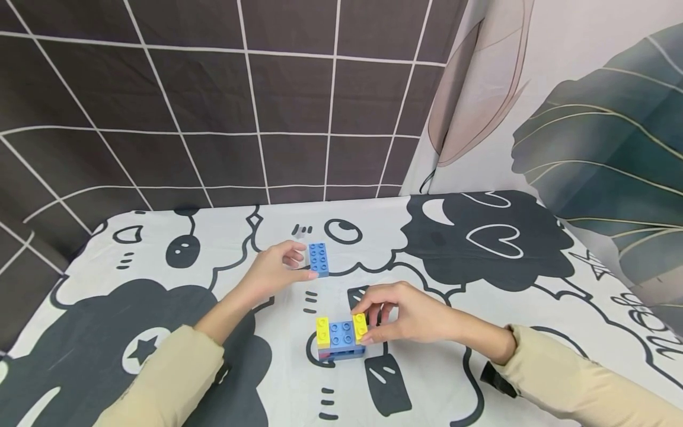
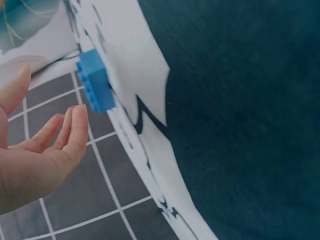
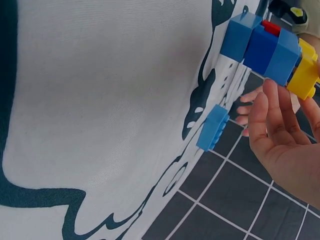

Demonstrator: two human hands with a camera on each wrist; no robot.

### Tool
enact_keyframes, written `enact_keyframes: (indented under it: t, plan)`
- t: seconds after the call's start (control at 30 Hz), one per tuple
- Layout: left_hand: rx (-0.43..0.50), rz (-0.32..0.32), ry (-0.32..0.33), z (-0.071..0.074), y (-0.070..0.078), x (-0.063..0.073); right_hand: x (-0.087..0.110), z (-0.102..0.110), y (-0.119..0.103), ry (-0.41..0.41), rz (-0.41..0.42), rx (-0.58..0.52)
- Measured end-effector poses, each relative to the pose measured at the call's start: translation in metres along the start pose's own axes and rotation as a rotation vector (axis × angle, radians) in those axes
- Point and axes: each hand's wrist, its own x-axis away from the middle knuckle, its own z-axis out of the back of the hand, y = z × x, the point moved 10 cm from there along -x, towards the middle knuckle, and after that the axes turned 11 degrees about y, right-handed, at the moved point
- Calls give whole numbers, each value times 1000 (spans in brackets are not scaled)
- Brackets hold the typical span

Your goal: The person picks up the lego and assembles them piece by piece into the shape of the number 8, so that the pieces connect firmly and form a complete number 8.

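A blue eight-stud brick [image 1: 318, 260] lies studs up on the cloth. My left hand [image 1: 272, 270] is just left of it; in the left wrist view a gap shows between the spread fingers and the brick. Nearer to me stands a stack of bricks [image 1: 341, 335], with light and darker blue layers and a bit of red [image 3: 271, 27]. On its top, one yellow brick [image 1: 322, 332] sits at the left end and a second yellow brick [image 1: 360, 327] at the right end. My right hand [image 1: 408, 311] pinches this right-hand yellow brick between thumb and fingers.
A white cloth [image 1: 288, 379] with dark cartoon drawings covers the table. Behind it hangs a dark curtain with a white grid [image 1: 293, 95]. To the right is a pale curtain with large leaves [image 1: 613, 148].
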Motion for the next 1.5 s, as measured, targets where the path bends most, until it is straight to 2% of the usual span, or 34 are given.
enact_keyframes:
  t: [0.2,0.47,0.8,1.03,1.27,1.5]
  plan:
    - [-29,66,-19,-14,-7,-12,0,0,-2,2,21,-4]
    - [-95,136,-5,-25,-10,-21,0,0,-2,3,23,2]
    - [-136,142,21,-28,-9,-25,0,0,-2,2,26,4]
    - [-151,110,1,-26,-14,-29,0,0,-2,4,25,6]
    - [-114,126,-22,-22,-22,-33,0,0,-2,2,25,-2]
    - [-161,140,-25,-25,-17,-31,0,0,-3,1,40,-2]
